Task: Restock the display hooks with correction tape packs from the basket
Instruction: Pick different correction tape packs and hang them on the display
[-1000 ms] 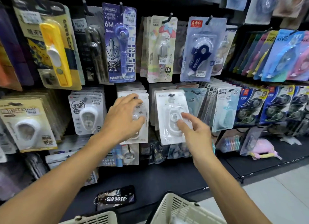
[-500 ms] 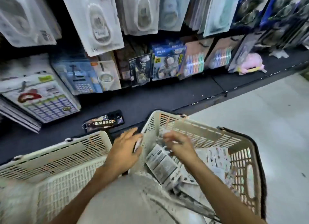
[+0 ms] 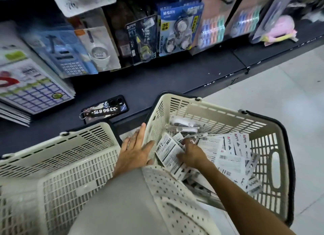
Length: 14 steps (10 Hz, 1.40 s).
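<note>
Below me a cream basket (image 3: 219, 112) holds several correction tape packs (image 3: 233, 147), lying mostly white backs up with barcodes showing. My right hand (image 3: 192, 154) reaches into it, and its thumb and curled fingers pinch the right edge of a tilted correction tape pack (image 3: 166, 151) near the basket's left wall. With straight fingers, my left hand (image 3: 135, 149) lies flat against the outside of that wall. The display hooks are out of view above.
A second cream basket (image 3: 78, 134) stands to the left. The dark shelf (image 3: 157, 80) behind carries a phone with a key tag (image 3: 105, 110) and stacked calendars (image 3: 31, 92). Blister packs (image 3: 178, 29) hang over it. Pale floor (image 3: 280, 94) lies to the right.
My view swung down from the hanging display to the baskets. Both hands left the hung packs; the left went to the basket wall and the right went in among the loose packs.
</note>
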### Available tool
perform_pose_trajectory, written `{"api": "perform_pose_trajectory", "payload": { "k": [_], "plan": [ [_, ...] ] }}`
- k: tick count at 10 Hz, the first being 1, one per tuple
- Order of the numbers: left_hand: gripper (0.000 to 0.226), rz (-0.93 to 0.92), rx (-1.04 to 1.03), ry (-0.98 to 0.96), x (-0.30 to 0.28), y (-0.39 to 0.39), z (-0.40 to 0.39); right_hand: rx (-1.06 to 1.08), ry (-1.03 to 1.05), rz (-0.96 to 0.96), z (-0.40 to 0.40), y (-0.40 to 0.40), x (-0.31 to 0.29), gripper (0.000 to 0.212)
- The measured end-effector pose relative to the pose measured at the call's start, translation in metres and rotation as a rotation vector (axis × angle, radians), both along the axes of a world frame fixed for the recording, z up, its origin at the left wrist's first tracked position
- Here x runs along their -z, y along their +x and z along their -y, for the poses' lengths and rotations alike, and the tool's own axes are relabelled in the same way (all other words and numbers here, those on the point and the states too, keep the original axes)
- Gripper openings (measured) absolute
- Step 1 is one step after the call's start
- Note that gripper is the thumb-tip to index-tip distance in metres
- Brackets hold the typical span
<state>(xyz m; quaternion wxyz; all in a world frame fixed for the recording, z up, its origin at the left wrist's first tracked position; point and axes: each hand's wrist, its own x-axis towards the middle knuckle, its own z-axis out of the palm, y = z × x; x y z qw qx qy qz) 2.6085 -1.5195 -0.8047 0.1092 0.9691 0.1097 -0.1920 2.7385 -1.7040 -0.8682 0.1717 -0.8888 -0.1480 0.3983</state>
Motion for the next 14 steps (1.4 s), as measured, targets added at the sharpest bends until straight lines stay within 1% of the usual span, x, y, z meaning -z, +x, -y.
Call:
{"api": "perform_pose_trajectory", "payload": {
  "k": [1,2,3,4,5,6,7,8,9,10,11,12,13,14],
  "plan": [
    [0.091,0.008,-0.013,-0.084,0.004,0.002,-0.003,0.261,0.351,-0.201,0.006,0.007,-0.034,0.059],
    [0.115,0.026,0.029,-0.169,0.000,0.006,-0.007,0.625,0.603,-0.380,0.005,0.019,-0.066,0.044],
    [0.110,0.250,-0.022,-0.460,-0.020,0.014,0.004,0.783,0.795,-0.740,0.004,0.027,-0.106,0.028],
    [0.071,0.452,-0.295,-0.708,-0.027,0.016,0.017,0.726,0.932,-0.901,0.005,0.024,-0.113,0.026],
    [0.051,0.547,-0.592,-0.867,-0.035,0.019,0.029,0.748,1.146,-0.967,0.019,0.020,-0.094,0.030],
    [0.050,0.557,-0.731,-1.028,-0.033,0.020,0.027,0.363,0.728,-0.373,0.045,0.022,-0.061,0.059],
    [0.046,0.565,-0.872,-1.184,-0.031,0.020,0.017,-0.491,-0.195,0.273,0.082,0.007,-0.014,0.065],
    [0.044,0.530,-0.919,-1.207,-0.030,0.021,0.014,-0.453,-0.112,0.465,0.090,0.004,-0.003,0.038],
    [0.048,0.510,-1.004,-1.188,-0.027,0.022,0.008,0.193,0.541,0.477,0.074,0.010,-0.026,0.020],
    [0.055,0.524,-1.029,-1.201,-0.026,0.025,0.007,0.634,0.927,0.090,0.059,0.017,-0.059,0.017],
    [0.061,0.470,-0.945,-1.350,-0.029,0.030,0.015,0.625,0.976,-0.140,0.033,0.007,-0.089,0.017],
    [0.073,0.353,-0.850,-1.442,-0.031,0.031,0.021,0.563,0.943,-0.156,0.018,-0.004,-0.092,0.019],
    [0.085,0.292,-0.779,-1.340,-0.027,0.023,0.021,0.495,0.874,-0.205,0.027,-0.004,-0.078,0.028],
    [0.080,0.321,-0.825,-1.268,-0.023,0.019,0.017,0.195,0.381,0.104,0.058,0.010,-0.057,0.026]
  ]
}}
